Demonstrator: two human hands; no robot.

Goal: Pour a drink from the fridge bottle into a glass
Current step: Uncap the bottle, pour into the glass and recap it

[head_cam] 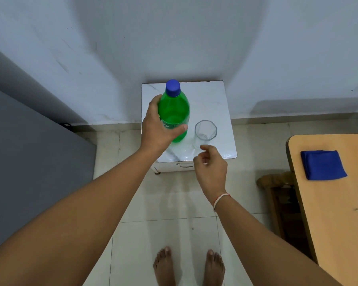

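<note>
A small white marble-topped cabinet [211,100] stands against the wall, with a grey fridge side [29,141] off to the left and a wooden table [339,213] at the right carrying a folded blue cloth [322,165] near its far edge. Bare feet [188,267] on pale floor tiles below. Nothing sits between the hands and the cabinet top.

The left hand [156,126] wraps round the middle of the green bottle [175,112], thumb across the front, fingers curled behind. The bottle stands upright toward the cabinet's left edge, blue cap [173,88] on.

The clear glass [206,130] stands upright just beside it to the right, near the front edge, apart from the bottle.

The right hand [211,166] hovers over the front edge, fingers loosely curled, holding nothing, just short of the glass.

A white mark shows on the bottle's label under the thumb, too hidden to read.
</note>
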